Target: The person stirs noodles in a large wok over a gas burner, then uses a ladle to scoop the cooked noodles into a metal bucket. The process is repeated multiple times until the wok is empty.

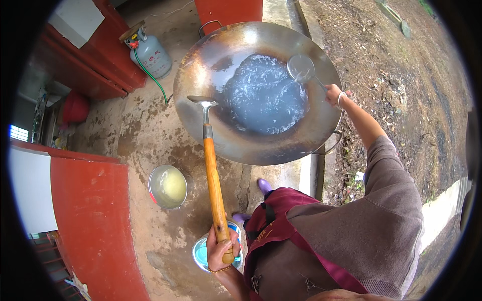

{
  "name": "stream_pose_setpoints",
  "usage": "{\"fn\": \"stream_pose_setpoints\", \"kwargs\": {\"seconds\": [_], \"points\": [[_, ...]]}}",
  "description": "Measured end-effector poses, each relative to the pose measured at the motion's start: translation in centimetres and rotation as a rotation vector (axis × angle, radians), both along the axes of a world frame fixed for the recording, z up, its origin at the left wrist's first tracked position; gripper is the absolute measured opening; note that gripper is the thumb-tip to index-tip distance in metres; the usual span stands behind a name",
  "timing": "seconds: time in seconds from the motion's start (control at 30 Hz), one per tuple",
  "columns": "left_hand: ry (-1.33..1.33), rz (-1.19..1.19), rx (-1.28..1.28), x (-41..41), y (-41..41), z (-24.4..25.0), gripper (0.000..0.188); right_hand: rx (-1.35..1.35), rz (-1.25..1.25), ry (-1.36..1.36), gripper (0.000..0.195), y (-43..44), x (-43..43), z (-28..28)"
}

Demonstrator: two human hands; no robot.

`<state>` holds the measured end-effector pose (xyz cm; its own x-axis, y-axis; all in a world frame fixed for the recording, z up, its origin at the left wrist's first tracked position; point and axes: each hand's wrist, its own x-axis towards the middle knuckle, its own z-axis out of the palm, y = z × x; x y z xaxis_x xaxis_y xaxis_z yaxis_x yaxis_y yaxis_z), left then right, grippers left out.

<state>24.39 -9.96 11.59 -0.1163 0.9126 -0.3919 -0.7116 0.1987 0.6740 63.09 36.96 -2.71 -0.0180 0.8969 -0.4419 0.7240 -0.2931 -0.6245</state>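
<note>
A very large metal wok (263, 150) stands before me, with bubbling, pale-streaked water (265, 98) in its middle. My right hand (333, 96) grips the thin handle of a round skimmer (300, 67), whose head is over the right edge of the water. In my left hand (222, 246) is the wooden handle of a long wok spatula (214, 173). Its metal head, seen nearly edge-on, is over the wok's left wall; whether it touches the wok I cannot tell.
A grey gas cylinder (152, 56) with a green hose (152, 77) stands at the back left. On the concrete floor are a metal pail (154, 184) with pale yellow contents and a plastic bucket (201, 252), partly behind my left hand. Littered bare ground (406, 75) lies to the right.
</note>
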Motion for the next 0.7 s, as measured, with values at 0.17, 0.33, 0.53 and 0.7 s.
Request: {"fn": "stream_pose_setpoints", "kwargs": {"seconds": [0.17,0.33,0.53,0.7], "points": [[-0.011,0.034,-0.028,0.3,-0.4,-0.1,0.068,-0.275,-0.009,-0.068,0.037,-2.7,-3.2,0.2],[0.007,0.015,-0.002,0.1,-0.1,-0.2,0.068,-0.251,0.419,0.190,0.041,-3.8,-5.5,-6.5],[-0.019,0.032,0.018,0.2,-0.3,0.3,0.067,-0.771,0.096,0.845,0.043,-7.5,-15.4,-5.3],[-0.013,0.044,0.021,0.0,-0.6,0.5,0.068,-0.756,0.055,0.907,0.048,-8.5,-17.2,-4.2]]}}
